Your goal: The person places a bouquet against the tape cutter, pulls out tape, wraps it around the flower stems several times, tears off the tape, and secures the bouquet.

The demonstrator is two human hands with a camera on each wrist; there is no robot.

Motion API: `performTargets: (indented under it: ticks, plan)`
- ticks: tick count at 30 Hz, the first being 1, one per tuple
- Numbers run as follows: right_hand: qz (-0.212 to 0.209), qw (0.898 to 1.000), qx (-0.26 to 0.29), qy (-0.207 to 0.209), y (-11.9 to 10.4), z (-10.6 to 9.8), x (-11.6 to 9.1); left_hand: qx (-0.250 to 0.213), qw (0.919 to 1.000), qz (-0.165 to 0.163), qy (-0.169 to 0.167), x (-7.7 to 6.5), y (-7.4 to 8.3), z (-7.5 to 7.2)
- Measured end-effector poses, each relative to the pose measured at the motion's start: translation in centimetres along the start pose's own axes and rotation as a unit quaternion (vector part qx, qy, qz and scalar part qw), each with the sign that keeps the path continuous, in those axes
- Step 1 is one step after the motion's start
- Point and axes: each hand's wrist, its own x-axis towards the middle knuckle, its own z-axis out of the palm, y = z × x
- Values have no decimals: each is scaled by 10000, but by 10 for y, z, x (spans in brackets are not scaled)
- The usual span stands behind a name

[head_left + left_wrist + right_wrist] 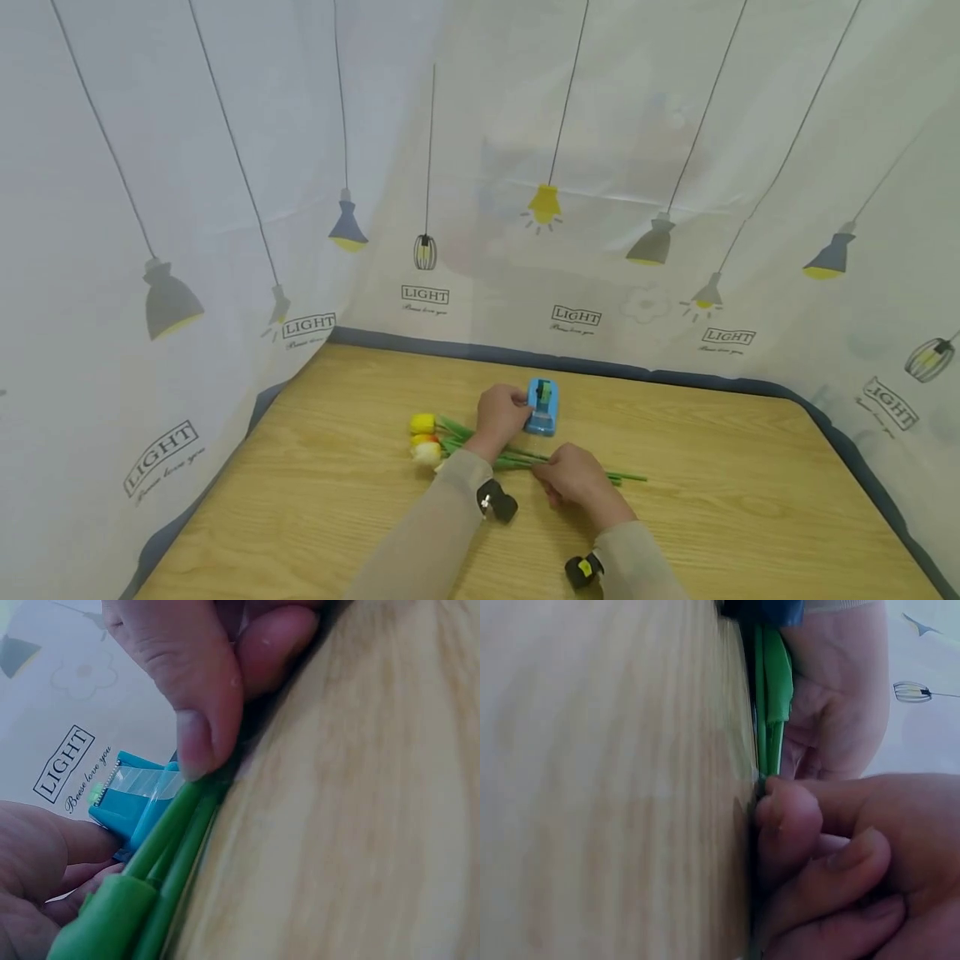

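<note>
Artificial tulips with yellow, orange-tinged and cream heads lie on the table, their green stems pointing right. My right hand pinches these stems partway along; its thumb presses them low against the wood in the left wrist view. Beyond the stems stands a blue tape dispenser with a green roll. My left hand reaches over the flowers and holds the dispenser's left side with thumb and fingers. Clear tape shows by its toothed cutter. The right wrist view hides what lies under the right fingertips.
The wooden table extends to both sides. A pale curtain printed with hanging lamps closes off the back and sides, with a dark blue edge along the tabletop. Black wrist cameras are strapped on both sleeves.
</note>
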Motion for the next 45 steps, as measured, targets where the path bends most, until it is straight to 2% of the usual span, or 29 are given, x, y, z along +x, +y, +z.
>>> performTargets:
  ticks: [7, 10, 13, 17, 20, 23, 26, 28, 31, 39, 45]
  plan:
    - [-144, 9996, -156, -161, -1, -3, 3, 48, 10000, 9, -48, 2, -1, -1]
    - [-272, 9994, -25, -215, 1, -4, 3, 28, 10000, -27, -43, 1, -1, -1]
    - [-438, 9977, 330, -397, 5, -8, 3, -2, 10000, -37, -42, 1, -1, -1]
    - [-422, 9922, 951, -694, 9, -20, 1, -49, 9999, -115, -86, 2, -3, 1]
    - [-354, 9893, 1266, -630, 11, -34, -2, -97, 9998, -159, -106, 3, -5, 2]
    - [-440, 9944, 937, -194, 14, -43, -3, -131, 9997, -145, -111, 3, -5, 3]
    - [-627, 9975, 203, 251, 19, -47, -2, -136, 9998, -129, -112, 2, -4, 2]
    - [-772, 9960, -249, 378, 22, -46, 1, -121, 9998, -148, -97, 2, -4, 2]
    - [-944, 9933, -560, 371, 24, -44, 6, -133, 9997, -177, -46, 2, -2, 1]
    - [-1028, 9884, -1056, 366, 25, -38, 10, -253, 9993, -259, -82, 2, -2, 0]
    - [-1309, 9781, -1610, 136, 18, -41, 8, -253, 9994, -226, -29, 2, -2, 2]
